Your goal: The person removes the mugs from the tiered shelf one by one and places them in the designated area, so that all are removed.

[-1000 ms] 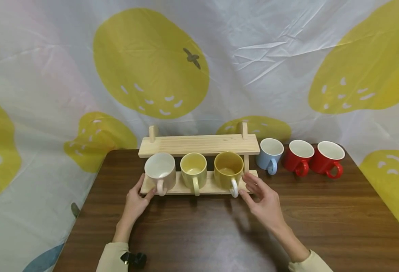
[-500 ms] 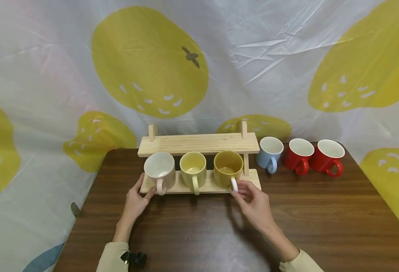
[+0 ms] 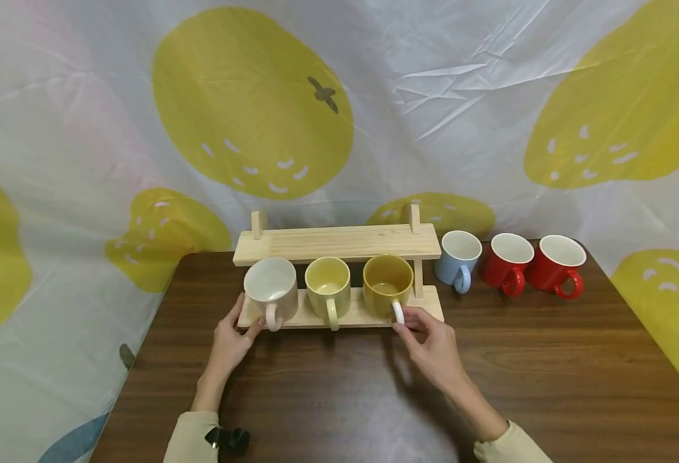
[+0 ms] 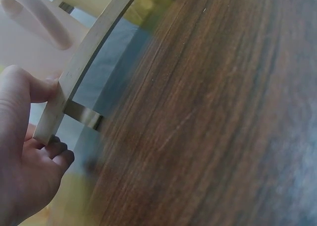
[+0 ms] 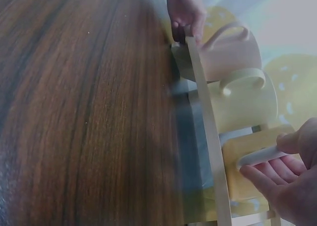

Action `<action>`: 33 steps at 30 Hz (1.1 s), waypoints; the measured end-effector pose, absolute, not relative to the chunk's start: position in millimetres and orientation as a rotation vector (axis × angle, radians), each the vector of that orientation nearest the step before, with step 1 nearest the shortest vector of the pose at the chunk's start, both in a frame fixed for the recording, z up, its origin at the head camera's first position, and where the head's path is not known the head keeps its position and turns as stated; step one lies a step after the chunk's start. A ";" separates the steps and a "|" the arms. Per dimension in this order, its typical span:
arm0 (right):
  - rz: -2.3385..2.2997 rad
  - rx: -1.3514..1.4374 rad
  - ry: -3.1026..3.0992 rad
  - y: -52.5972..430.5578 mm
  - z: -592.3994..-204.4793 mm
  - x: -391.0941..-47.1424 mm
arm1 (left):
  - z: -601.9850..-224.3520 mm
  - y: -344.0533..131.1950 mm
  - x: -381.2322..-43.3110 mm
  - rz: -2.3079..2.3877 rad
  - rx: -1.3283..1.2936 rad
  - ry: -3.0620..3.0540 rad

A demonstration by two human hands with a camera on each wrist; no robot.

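Note:
A two-tier wooden shelf (image 3: pixel 339 243) stands on the table, with three mugs in a row on its lower board. My left hand (image 3: pixel 229 344) grips the left end of that board, thumb on top and fingers curled beneath, as the left wrist view shows. Beside the thumb is a pale pink mug (image 3: pixel 286 305). A light yellow mug (image 3: pixel 319 301) sits in the middle. My right hand (image 3: pixel 435 350) pinches the white handle (image 5: pixel 260 156) of the mustard mug (image 3: pixel 377 301) at the right end. This mug is upright, its handle facing me.
Right of the shelf, a light blue mug (image 3: pixel 449 270) and two red mugs, one nearer (image 3: pixel 497 275) and one farther right (image 3: pixel 542 270), stand on the dark wooden table (image 3: pixel 328 399). Behind hangs a white cloth (image 3: pixel 409 148) with large yellow fruit prints.
My right hand has moved left from beside the mustard mug and taken hold of its white handle. The left hand has stayed on the board, and the mugs stand where they were.

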State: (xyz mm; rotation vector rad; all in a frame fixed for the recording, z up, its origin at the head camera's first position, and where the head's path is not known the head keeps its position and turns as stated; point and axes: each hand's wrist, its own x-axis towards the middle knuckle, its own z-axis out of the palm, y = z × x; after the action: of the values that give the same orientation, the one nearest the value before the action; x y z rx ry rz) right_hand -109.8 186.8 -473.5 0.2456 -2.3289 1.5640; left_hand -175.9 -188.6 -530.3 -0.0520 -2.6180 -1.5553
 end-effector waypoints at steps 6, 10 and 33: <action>1.590 0.255 -2.362 188.3 -472.8 -110.4 | -529.6 -188.5 -176.4 -1.545 -0.048 -2.628; 1.605 0.229 -2.390 188.2 -470.9 -109.7 | -529.0 -188.5 -175.9 -1.540 -0.046 -2.623; 1.656 0.129 -2.107 187.3 -472.7 -100.1 | -532.4 -188.6 -177.5 -1.583 -0.042 -2.627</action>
State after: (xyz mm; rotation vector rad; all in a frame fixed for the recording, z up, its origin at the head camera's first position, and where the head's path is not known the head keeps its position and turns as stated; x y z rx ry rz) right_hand -100.1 187.3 -472.7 0.1289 -2.1067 1.6561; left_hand -177.5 -188.6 -532.4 -0.0419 -2.6271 -1.5831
